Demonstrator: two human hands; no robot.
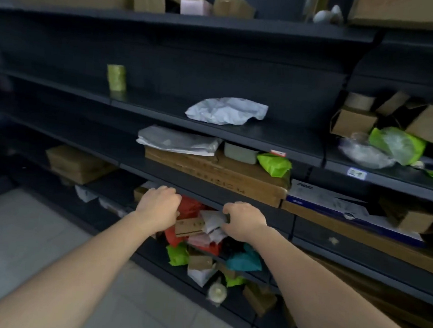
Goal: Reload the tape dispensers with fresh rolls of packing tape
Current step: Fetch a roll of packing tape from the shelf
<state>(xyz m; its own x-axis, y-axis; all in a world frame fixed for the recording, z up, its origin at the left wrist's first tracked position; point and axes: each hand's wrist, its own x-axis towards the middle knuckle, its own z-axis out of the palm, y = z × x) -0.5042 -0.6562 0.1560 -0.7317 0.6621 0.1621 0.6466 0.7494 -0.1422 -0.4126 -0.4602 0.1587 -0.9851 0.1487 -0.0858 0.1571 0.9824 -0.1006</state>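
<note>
Under shelf edge (202,194), L hand (158,205) & R hand (244,221) among parcels (193,207).

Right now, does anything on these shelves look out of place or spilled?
Yes. The heap of coloured parcels on the lower shelves is untidy: packets lie tilted over one another and some hang past the shelf edges. A crumpled white bag lies loose on a higher shelf.
</note>
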